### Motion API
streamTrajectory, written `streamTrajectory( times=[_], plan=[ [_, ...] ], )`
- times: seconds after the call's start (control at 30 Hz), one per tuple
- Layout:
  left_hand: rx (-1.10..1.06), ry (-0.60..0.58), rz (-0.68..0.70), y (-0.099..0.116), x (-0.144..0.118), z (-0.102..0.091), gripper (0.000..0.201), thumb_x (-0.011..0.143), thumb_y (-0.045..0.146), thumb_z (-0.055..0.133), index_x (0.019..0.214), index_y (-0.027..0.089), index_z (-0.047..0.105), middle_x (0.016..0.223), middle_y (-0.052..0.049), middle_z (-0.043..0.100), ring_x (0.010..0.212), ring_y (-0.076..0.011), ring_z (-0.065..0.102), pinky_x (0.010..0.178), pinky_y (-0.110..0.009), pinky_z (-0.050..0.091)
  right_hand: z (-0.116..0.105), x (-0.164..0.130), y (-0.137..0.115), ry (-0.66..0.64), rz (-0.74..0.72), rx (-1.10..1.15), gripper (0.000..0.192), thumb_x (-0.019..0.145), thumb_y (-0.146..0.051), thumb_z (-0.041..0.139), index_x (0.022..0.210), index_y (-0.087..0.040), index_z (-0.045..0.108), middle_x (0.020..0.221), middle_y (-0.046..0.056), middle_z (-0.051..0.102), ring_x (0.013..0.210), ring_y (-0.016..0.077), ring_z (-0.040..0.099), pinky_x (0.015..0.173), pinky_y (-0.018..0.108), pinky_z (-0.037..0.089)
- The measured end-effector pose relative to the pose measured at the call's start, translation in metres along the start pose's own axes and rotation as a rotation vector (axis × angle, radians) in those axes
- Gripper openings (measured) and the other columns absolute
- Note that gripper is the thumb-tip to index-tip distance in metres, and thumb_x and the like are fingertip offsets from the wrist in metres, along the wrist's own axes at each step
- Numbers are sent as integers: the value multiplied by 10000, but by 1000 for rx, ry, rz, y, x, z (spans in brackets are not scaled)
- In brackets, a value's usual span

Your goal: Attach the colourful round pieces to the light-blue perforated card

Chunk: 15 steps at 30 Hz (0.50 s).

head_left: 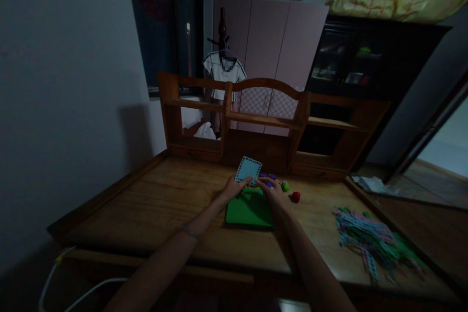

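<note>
My left hand point(234, 188) is closed on a light blue rectangular panel point(248, 168) with a row of dark holes along its edges. The thumb lies over the panel's lower part, which is held tilted above the table. Close by the panel's lower right corner is my right hand point(273, 193), its fingers drawn together; whatever they hold is too small to make out. Below both hands a green flat block point(249, 212) lies on the table. Just beyond the right hand are purple pieces point(271, 176), a green rounded piece point(285, 186) and a red piece point(296, 197).
The wooden table point(175, 190) has a raised shelf unit point(263, 119) along its back. On the right lies a heap of pink, blue and green plastic strips point(365, 236). A white cable point(47, 280) hangs at the front left.
</note>
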<state>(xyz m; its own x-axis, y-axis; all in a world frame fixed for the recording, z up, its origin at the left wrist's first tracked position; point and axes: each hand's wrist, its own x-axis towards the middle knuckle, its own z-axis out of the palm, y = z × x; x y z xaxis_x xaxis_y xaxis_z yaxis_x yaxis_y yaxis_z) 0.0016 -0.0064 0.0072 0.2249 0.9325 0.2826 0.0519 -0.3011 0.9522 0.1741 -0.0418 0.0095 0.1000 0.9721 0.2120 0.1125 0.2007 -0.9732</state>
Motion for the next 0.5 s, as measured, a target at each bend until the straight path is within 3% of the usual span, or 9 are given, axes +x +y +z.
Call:
streamTrajectory(
  times=[0.13,0.3,0.5],
  plan=[
    [16,-43,5,-5,1,1,450,688,563,580,733,116,597,579,-9,556,430,-89,459,410,-200,368,1,0,-1,13,-12,-32,349,605,-504,689,779,-206,640,493,-34,436,425,84,368,388,213,275],
    [41,-11,-19,-8,5,-3,474,702,584,552,638,115,571,510,0,513,412,-89,467,420,-200,386,-2,3,3,83,-46,-24,357,587,-516,690,759,-207,644,547,-18,493,467,103,413,418,214,289],
    [-91,50,34,-4,10,-11,487,674,546,603,911,121,625,791,-47,632,600,-126,573,474,-204,453,-5,-2,-6,136,-126,-92,315,585,-485,704,693,-195,646,657,26,584,627,177,518,509,251,369]
  ],
)
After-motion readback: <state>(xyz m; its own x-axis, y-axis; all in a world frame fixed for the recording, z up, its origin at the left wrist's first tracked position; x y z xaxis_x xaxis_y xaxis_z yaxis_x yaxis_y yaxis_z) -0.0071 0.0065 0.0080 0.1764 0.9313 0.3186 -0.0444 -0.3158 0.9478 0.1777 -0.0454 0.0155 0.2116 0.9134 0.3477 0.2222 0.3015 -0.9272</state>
